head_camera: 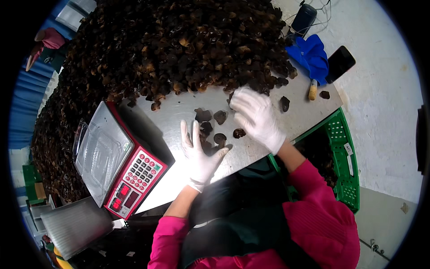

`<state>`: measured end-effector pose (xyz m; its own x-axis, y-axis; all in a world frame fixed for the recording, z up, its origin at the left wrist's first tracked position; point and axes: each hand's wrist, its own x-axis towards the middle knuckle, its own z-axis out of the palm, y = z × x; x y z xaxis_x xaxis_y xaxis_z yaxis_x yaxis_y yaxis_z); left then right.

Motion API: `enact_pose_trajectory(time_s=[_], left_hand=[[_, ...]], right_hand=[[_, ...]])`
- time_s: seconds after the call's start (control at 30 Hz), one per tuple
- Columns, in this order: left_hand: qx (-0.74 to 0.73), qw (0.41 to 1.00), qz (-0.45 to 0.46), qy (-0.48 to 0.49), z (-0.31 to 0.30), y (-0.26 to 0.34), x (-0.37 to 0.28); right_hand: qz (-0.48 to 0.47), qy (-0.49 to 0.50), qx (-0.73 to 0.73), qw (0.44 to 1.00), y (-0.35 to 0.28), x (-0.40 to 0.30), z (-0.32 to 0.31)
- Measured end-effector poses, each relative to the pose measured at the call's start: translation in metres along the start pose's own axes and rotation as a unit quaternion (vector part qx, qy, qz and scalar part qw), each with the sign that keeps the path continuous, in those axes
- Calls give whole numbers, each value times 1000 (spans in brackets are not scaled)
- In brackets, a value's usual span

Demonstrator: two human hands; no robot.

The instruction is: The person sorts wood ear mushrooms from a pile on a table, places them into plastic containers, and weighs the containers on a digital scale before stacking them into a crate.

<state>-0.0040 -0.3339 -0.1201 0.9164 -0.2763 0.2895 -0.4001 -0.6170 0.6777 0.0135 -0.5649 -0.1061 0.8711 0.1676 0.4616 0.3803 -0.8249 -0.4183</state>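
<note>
My left hand point(201, 158), in a white glove, is spread low over the metal tabletop point(181, 104). Its thumb and index finger are apart around several loose dark brown mushrooms, one of them point(220, 138) lying between them. Whether the thumb touches a piece is unclear. My right hand point(257, 117), also gloved in white and slightly blurred, reaches toward the edge of a big mushroom heap point(188, 50). A dark piece shows partly beneath its fingertips; whether they grip it is hidden. Another mushroom point(239, 133) lies just below that hand.
At left stands a red digital scale point(141, 175) with clear plastic containers point(104, 151) on its pan. A green crate point(347, 191) holds dark pieces at right. Beyond lie a blue cloth point(310, 55), a phone point(341, 64) and a wooden handle point(312, 90). Another person point(52, 38) appears far left.
</note>
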Motion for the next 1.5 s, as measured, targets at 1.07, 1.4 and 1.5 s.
enact_pose_trajectory(time_s=[1.07, 1.4, 1.5], left_hand=[[-135, 980, -9, -144, -19, -20, 20], [109, 984, 48, -135, -20, -11, -29], [96, 989, 59, -100, -12, -12, -16]], right_hand=[[-34, -50, 19, 998, -41, -5, 32], [231, 153, 115, 954, 32, -37, 7], [121, 62, 71, 988, -9, -17, 30]])
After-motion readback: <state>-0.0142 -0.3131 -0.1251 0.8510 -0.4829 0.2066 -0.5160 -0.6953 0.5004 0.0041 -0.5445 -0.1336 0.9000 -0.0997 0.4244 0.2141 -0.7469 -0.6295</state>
